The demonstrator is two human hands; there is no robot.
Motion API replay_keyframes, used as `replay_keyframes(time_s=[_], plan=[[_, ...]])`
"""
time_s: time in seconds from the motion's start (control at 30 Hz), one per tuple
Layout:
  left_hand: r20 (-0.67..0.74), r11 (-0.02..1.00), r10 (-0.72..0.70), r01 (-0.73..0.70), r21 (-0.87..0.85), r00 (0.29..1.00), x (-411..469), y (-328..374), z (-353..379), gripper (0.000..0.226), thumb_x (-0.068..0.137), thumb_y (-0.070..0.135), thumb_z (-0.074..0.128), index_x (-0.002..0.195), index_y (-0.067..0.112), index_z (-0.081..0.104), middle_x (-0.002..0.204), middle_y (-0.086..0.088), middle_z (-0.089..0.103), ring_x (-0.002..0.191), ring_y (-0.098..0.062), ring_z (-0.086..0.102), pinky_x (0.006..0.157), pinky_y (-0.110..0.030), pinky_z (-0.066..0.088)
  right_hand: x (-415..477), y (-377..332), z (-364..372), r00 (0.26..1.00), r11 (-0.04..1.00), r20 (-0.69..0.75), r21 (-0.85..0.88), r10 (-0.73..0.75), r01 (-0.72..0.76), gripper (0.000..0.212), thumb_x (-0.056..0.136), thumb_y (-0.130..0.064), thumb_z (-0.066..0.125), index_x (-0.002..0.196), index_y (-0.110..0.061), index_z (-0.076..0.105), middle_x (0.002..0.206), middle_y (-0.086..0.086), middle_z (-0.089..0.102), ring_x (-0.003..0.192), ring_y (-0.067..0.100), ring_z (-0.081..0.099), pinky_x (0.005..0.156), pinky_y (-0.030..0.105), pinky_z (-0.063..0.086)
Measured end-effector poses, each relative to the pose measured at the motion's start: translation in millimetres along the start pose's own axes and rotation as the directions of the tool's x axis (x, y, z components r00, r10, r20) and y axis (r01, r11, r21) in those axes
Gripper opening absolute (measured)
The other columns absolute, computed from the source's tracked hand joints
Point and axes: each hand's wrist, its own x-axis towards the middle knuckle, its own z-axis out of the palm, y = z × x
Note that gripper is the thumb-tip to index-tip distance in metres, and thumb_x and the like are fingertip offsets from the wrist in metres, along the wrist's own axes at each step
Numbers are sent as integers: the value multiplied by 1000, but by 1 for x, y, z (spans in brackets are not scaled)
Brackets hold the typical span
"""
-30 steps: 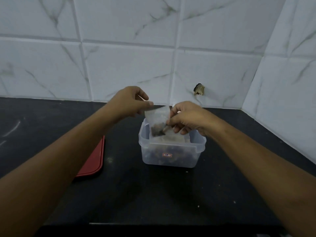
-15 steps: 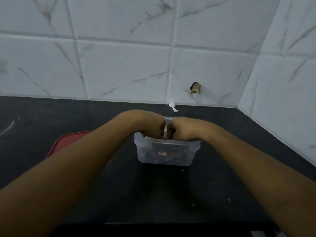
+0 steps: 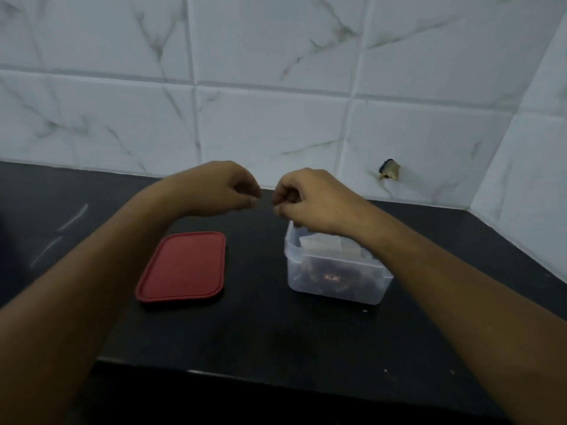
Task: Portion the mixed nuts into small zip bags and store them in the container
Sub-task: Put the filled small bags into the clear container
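Translucent open-topped container (image 3: pixel 306 280): clear bags (image 3: pixel 322 245), seemingly dark nuts (image 3: pixel 352 276) inside

black counter (image 3: pixel 276 332) | white marbled wall tiles (image 3: pixel 276 133) | chipped hole (image 3: pixel 389 170) in tile

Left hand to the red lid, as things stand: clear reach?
Probably yes. The left hand hovers just beyond the red lid, seemingly holding nothing. The lid lies flat on the countertop, apart from the container, with nothing between.
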Motion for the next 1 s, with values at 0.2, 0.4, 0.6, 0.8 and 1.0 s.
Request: replay_keyframes(time_s=[0.2, 0.4, 0.6, 0.8, 1.0], plan=[[55, 955, -295, 291, 64, 954, -58, -83, 16, 33, 97, 27, 68, 127, 14, 71, 124, -5, 71, 110, -19, 66, 97, -32, 50, 19, -53, 84, 941, 997, 331, -4, 76, -79, 18, 101, -20, 60, 101, -4, 69, 72, 13, 74, 57, 24, 74, 54, 35, 64], [126, 872, -478, 487, -54, 869, -90, -122, 52, 59, 97, 35, 68, 148, 12, 50, 142, -10, 59, 125, -27, 59, 108, -39, 45, 23, -50, 143, 924, 954, 329, -281, 194, -101, 28, 101, -37, 58, 107, -11, 65, 108, 9, 67, 89, 26, 63, 76, 36, 50], [-102, 706, -510, 348, -616, 854, -84, -113, 49, 48, 100, 23, 65, 145, 16, 49, 113, -7, 67, 88, -15, 64, 73, -34, 55, 24, -34, 130, 962, 959, 123, 120, 243, -257, 14, 93, -15, 63, 106, -11, 61, 93, 7, 70, 77, 30, 73, 76, 48, 64], [-114, 325, -321, -3, -946, 940, -45, -58, 15, 66, 103, 62, 41, 160, 34, 24, 131, -10, 69, 114, -20, 72, 91, -45, 57, 6, -21, 23, 907, 983, -422, 172, 17, 62, 35, 95, -5, 62, 124, -23, 60, 89, -12, 66, 78, 11, 68, 73, 32, 57], [47, 59, -140, 56, -997, 989, 22, -1, 35, 79, 94, 81, 28, 151, 31, 48, 138, -13, 65, 131, -32, 58, 117, -58, 35, -50, 33, -34, 852, 974, -496, -216, -171, 70, 30, 99, -9, 61, 126, -22, 66, 113, -3, 74, 99, 16, 67, 85, 35, 56]])
